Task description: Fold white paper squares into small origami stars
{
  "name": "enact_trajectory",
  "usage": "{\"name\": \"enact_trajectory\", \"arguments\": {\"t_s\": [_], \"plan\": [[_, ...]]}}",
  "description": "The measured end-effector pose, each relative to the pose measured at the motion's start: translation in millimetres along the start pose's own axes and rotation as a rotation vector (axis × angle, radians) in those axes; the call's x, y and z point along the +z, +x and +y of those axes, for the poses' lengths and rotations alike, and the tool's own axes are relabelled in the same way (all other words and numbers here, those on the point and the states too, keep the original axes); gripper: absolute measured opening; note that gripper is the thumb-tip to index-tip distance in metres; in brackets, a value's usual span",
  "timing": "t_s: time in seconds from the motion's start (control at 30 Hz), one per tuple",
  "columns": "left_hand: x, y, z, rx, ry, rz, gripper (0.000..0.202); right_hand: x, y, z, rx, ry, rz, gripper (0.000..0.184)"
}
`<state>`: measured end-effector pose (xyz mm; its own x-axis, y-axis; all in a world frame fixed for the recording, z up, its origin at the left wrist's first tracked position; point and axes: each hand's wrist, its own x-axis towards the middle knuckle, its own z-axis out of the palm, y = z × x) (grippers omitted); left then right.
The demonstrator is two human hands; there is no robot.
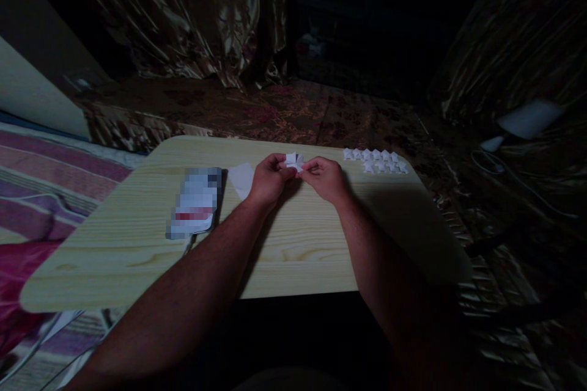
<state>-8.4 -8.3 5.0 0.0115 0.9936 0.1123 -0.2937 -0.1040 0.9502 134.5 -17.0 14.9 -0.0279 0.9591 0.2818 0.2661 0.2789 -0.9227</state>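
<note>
Both my hands meet over the middle of a small wooden table point(298, 250), pinching one piece of folded white paper point(293, 160). My left hand point(269, 178) grips its left side between thumb and fingers. The fingertips of my right hand point(324, 176) close on its lower right edge. How the folds run is too small to make out. Close to my left hand lies a flat white sheet of paper point(240, 179), partly covered by that hand. Two rows of small white folded paper stars point(376, 159) sit to the right of my right hand, near the far edge.
A phone point(195, 203) with a cable lies on the table's left part, its screen blurred. Striped bedding point(59, 177) and a red cloth point(22, 287) are at the left. Beyond the table hang patterned curtains point(233, 6). A white lamp-like object point(529, 119) stands at right.
</note>
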Motion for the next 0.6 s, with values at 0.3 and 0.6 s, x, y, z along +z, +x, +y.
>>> {"name": "enact_trajectory", "arguments": {"t_s": [0.3, 0.6], "plan": [[0.9, -1.2, -1.0, 0.009, 0.162, -0.025, 0.031, -2.2, 1.5, 1.5, -0.013, -0.092, -0.002, 0.007], [-3.8, -0.9, -2.9, -0.024, 0.258, -0.052, 0.028, -5.5, 0.7, 2.3, -0.066, -0.229, 0.022, 0.009]]}}
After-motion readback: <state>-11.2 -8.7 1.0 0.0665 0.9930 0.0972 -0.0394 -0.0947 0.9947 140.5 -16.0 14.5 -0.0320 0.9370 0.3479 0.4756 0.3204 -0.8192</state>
